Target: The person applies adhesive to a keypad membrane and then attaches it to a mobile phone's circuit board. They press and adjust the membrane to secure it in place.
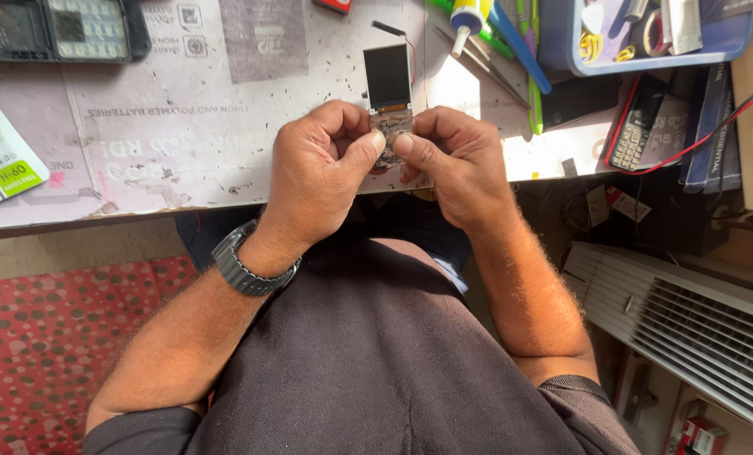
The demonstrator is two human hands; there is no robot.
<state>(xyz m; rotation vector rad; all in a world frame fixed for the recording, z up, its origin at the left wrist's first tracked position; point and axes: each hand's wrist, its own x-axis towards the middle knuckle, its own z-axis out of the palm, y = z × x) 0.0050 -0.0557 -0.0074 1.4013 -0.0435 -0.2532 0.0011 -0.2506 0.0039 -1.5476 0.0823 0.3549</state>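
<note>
Black-screened bare phone board [389, 97]

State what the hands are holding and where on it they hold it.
Both hands hold a small phone circuit board with its screen. The left hand and right hand pinch its lower end, thumbs pressed on the face; the dark screen sticks up free above the grip.

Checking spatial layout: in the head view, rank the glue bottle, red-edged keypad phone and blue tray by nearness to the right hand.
From the right hand:
1. Glue bottle, above it on the desk.
2. Red-edged keypad phone, off to its right.
3. Blue tray, upper right corner; close to the phone's distance, hard to separate.
</note>
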